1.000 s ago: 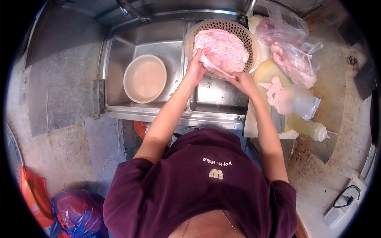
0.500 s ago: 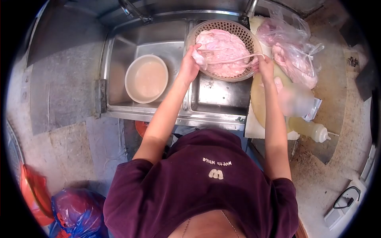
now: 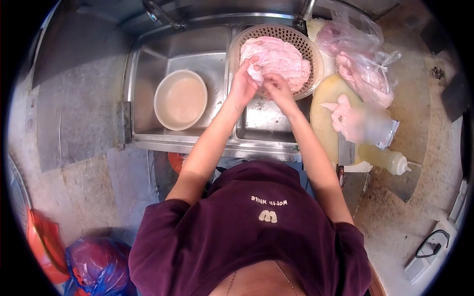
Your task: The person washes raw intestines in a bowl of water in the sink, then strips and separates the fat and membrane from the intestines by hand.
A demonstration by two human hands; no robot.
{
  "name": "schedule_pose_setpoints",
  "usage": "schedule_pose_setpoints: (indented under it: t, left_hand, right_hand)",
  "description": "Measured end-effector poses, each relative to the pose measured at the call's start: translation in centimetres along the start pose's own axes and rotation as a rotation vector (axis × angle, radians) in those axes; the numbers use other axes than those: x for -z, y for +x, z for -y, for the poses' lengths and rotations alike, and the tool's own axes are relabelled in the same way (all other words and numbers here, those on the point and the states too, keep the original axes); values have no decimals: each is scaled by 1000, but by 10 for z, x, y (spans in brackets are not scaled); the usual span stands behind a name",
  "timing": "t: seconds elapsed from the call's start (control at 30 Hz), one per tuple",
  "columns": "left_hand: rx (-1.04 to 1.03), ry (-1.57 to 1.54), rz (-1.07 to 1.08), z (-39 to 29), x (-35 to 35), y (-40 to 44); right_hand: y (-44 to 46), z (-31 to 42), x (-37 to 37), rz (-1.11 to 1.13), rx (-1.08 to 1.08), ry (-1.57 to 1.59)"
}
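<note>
A pale pink raw strip that looks like intestine [image 3: 255, 75] is bunched in my left hand [image 3: 241, 88], whose fingers are closed round it. My right hand [image 3: 279, 90] is close beside it, its fingertips pinched together at the strip's near end; exactly what they grip is partly hidden. Both hands are over the front left rim of a perforated plastic basket [image 3: 312, 49]. Inside the basket lies a large heap of the same wet pink raw meat [image 3: 279, 56]. The basket rests across the right sink basin [image 3: 264, 118].
A round tub of cloudy liquid [image 3: 159, 101] stands in the left basin [image 3: 217, 64]. To the right, a round cutting board [image 3: 323, 128] carries raw pink pieces [image 3: 340, 112] and a cleaver [image 3: 346, 150]. Clear bags of meat [image 3: 365, 79] and a squeeze bottle [image 3: 392, 162] lie nearby.
The strand stretched between both hands has been gathered into my left hand. My right hand has moved left, from the basket's right side to beside my left hand, uncovering the cleaver.
</note>
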State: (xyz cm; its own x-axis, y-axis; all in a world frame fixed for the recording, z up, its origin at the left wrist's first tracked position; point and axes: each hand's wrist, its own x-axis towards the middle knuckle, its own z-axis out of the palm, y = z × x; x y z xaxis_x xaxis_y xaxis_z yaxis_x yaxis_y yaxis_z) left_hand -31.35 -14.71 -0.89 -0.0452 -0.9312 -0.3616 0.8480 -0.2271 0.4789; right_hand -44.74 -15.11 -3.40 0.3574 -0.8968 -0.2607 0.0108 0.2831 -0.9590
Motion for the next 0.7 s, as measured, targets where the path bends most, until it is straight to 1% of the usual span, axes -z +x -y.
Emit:
schedule_pose_setpoints:
  t: [0.07, 0.1, 0.13, 0.2, 0.3, 0.37, 0.4, 0.43, 0.5, 0.63, 0.7]
  left_hand:
    - [25, -16, 30, 2, 3, 0]
    - [40, -26, 57, 2, 7, 1]
    - [56, -35, 82, 3, 11, 0]
    - [79, 103, -14, 6, 16, 1]
    - [137, 218, -120, 13, 24, 4]
    - [148, 228, -204, 21, 25, 7]
    - [138, 215, -258, 21, 6, -1]
    - [129, 199, -316, 22, -6, -7]
    - [118, 171, -280, 23, -11, -9]
    - [95, 78, -204, 23, -3, -1]
    - [99, 55, -189, 23, 2, 2]
  right_hand:
    - [1, -14, -5, 28, -6, 124]
    - [-1, -13, -3, 120, -118, 202]
    - [-3, -14, -3, 148, -153, 162]
    - [-7, -17, -3, 204, -222, 80]
    - [-8, -26, -5, 44, -153, -221]
    - [-8, -32, -5, -70, 73, -398]
    - [-9, -33, -3, -131, 185, -486]
    - [-11, -32, 0, -181, 175, -500]
    - [-11, -31, 8, -274, 158, -528]
    - [-9, -27, 16, -432, 194, -627]
    - [-12, -26, 17, -433, 200, -694]
